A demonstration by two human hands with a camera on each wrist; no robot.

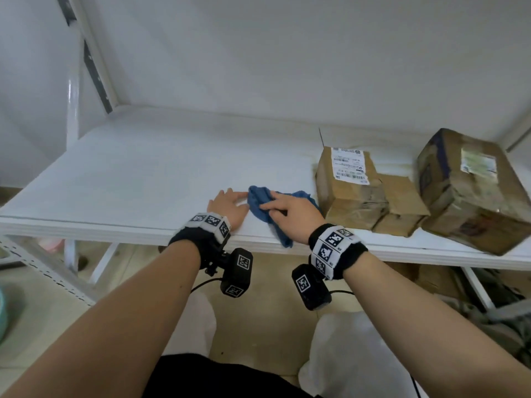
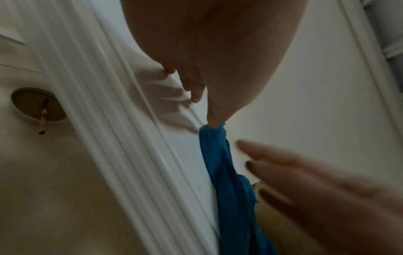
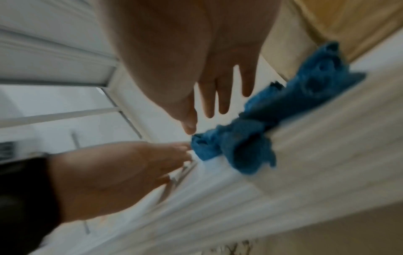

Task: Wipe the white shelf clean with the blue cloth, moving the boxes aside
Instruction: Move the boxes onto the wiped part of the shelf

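Observation:
The crumpled blue cloth [image 1: 260,209] lies near the front edge of the white shelf [image 1: 129,173], one end hanging over the edge. My left hand [image 1: 238,196] rests flat on the shelf just left of it, and its thumb tip touches the cloth's [image 2: 224,163] end. My right hand [image 1: 273,206] reaches over the cloth [image 3: 240,148] with straight, spread fingers [image 3: 218,96]; whether they press it I cannot tell. To the right stand a labelled cardboard box [image 1: 347,185], a small box [image 1: 402,208] and a big worn box [image 1: 471,191].
The shelf's white upright [image 1: 74,110] rises at the left, with the wall behind. A perforated rail [image 1: 43,271] runs at lower left. Under the shelf at the right lie more boxes and clutter [image 1: 488,297]. White bags [image 1: 344,354] sit on the floor by my legs.

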